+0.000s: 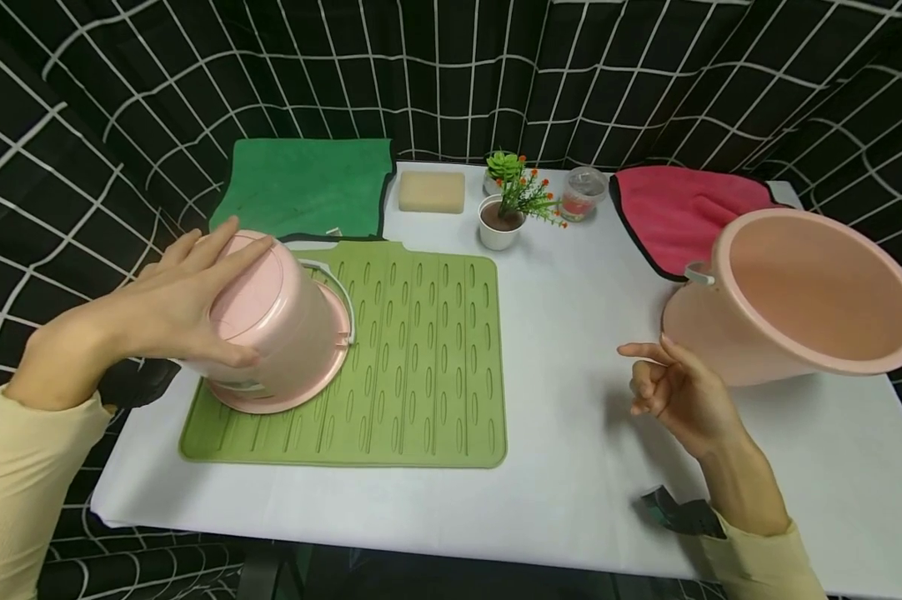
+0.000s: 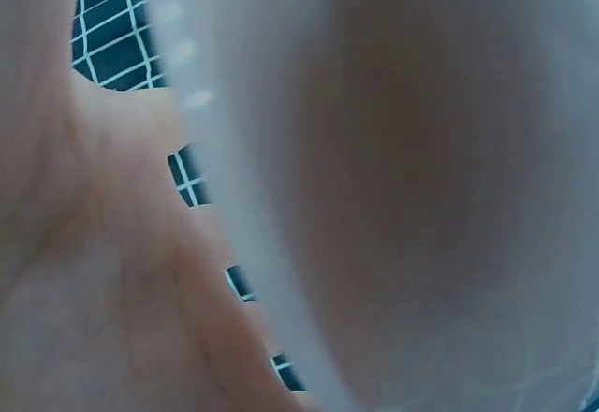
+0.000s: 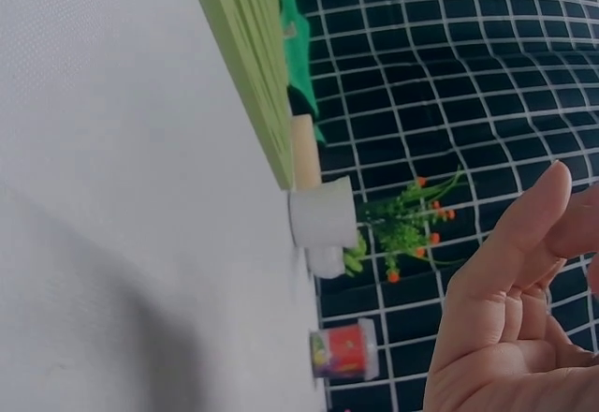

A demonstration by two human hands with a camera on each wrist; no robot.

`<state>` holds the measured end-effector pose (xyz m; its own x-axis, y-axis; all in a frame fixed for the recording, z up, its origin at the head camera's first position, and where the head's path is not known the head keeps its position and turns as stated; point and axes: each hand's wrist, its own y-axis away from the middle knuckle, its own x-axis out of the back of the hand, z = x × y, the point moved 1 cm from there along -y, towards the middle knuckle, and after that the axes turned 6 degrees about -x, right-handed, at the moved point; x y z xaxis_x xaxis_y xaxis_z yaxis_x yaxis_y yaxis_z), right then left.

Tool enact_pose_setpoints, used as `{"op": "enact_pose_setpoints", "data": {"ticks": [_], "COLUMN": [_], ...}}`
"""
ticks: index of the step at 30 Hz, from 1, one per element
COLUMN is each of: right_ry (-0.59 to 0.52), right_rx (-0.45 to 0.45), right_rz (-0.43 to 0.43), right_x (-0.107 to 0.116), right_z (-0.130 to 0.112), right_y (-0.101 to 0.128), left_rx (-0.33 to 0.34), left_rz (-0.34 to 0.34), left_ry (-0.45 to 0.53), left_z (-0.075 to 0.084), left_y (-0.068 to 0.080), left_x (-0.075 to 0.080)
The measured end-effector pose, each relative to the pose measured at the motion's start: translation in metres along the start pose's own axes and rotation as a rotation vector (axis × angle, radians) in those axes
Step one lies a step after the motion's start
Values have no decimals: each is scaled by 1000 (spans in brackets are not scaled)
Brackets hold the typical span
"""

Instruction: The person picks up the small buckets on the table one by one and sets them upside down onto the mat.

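Note:
An upside-down pink bucket [image 1: 293, 308] stands on the left of a green ridged mat [image 1: 421, 375], rim down, its pale handle on the right side. My left hand [image 1: 181, 292] lies across the bucket's base, fingers spread and fairly straight, the thumb along its near side. In the left wrist view the bucket [image 2: 402, 187] fills most of the picture, blurred, beside the palm [image 2: 103, 243]; the fingertips are out of that view. My right hand [image 1: 679, 396] hovers over the white table with loosely curled fingers, holding nothing, near a large upright pink bucket [image 1: 691, 333].
Behind the mat lie a green cloth [image 1: 308, 187] and a beige sponge-like block [image 1: 432, 192]. A white-potted plant with orange flowers [image 1: 499, 225], a small succulent [image 1: 502, 165] and a lidded cup [image 1: 582, 193] stand at the back. A red cloth [image 1: 684, 208] lies behind the upright bucket.

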<state>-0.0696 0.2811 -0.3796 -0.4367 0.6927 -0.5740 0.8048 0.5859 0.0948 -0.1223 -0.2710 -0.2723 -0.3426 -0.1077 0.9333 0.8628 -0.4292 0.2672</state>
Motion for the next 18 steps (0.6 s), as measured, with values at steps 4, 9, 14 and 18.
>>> {"op": "enact_pose_setpoints", "data": {"ticks": [4, 9, 14, 18], "right_ry": [85, 145, 235, 219], "right_rx": [10, 98, 190, 230], "right_rz": [77, 110, 172, 180], "right_x": [2, 4, 1, 1], "right_z": [-3, -8, -17, -22], "right_y": [3, 5, 10, 16], "left_rx": [-4, -17, -20, -29], "left_rz": [38, 94, 191, 283], "left_ry": [23, 40, 100, 134], "left_z": [0, 0, 3, 7], "left_y": [3, 6, 17, 29], "left_x": [-4, -9, -18, -25]}}
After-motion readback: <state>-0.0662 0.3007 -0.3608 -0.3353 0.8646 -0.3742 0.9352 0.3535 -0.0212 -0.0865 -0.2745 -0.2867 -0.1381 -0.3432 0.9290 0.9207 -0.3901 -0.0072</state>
